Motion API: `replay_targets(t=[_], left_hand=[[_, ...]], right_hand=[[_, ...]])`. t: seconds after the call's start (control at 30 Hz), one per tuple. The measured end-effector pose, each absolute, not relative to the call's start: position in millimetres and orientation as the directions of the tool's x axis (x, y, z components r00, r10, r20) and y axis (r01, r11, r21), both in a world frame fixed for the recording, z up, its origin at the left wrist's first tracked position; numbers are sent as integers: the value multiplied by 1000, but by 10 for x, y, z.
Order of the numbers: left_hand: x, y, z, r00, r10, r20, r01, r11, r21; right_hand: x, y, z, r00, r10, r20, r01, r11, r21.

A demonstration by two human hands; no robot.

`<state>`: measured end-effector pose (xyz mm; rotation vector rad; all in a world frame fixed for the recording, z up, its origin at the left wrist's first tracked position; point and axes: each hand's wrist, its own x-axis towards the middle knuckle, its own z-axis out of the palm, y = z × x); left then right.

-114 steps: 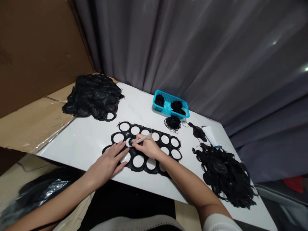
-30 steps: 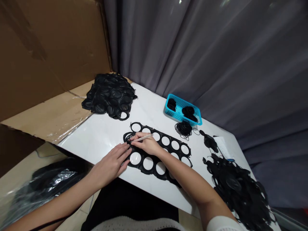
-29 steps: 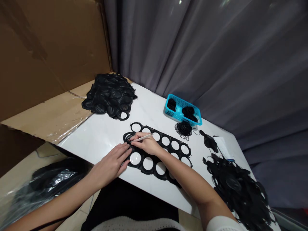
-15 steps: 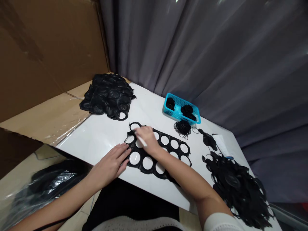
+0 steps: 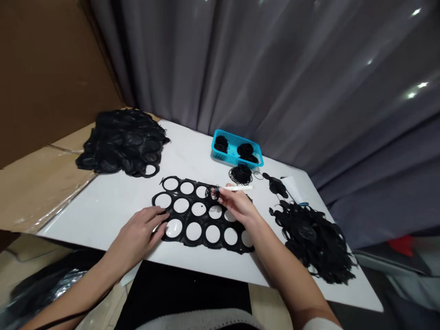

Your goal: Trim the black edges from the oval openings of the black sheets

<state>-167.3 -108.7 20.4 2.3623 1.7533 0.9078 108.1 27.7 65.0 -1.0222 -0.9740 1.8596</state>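
"While the left hand [image 5: 137,231] lies fingers-out on the left edge of the holed black sheet [image 5: 203,222], how is the right hand [image 5: 239,206]?"

"Pinched narrow around a white tool [image 5: 239,188]; thin black loops [image 5: 207,193] hang at its dark tip. Threaded on or merely touching: cannot tell."

"Position of sheet?"

"Flat on the white table [image 5: 185,137], near edge, between both hands."

"Legible text?"

"Paper [image 5: 293,188] at right: too small to tell whether it bears writing. Same for the tool's barrel."

"Obscured?"

"Sheet's right end, behind right hand and forearm; its left edge, under left fingertips. Tangled strands in the blue basket [image 5: 224,157] blur together. Both arms run out of frame below."
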Motion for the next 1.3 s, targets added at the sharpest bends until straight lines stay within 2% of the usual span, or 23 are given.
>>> replay_targets(t=[0.2,0.3,0.43,0.73,0.87,0.97,1.07,1.13,1.3], left_hand=[[-1241,-888,558,154,972,180,610,-236,756],[-1001,-758,686,162,976,148,428,-204,880],[-787,-628,726,234,966,110,261,-172,950],[-623,-667,738,369,930,2,199,-82,977],[-709,-817,680,349,935,61,429,-218,876],[-889,-993,563,333,918,213,620,-384,685],[-1129,-1174,451,365,860,356,724,-503,472],[-1286,-1269,404,383,834,398,751,-532,392],[-1561,-1348,342,313,843,438,830,-467,305]], right_hand=[[1210,-136,702,-484,783,-391,-329,-577,-748],[1255,-249,730,-506,771,-386,-341,-590,-732],[1313,-334,732,-513,770,-379,-385,-601,-701],[1444,-590,519,-575,700,-424,-508,-711,-486],[1486,-673,438,-577,675,-459,-536,-737,-411],[1572,-674,437,-518,711,-476,-591,-700,-402],[1678,-647,463,-430,773,-466,-652,-623,-432],[1724,-629,480,-365,806,-467,-688,-571,-448],[1708,-607,497,-278,845,-457,-748,-488,-449]])
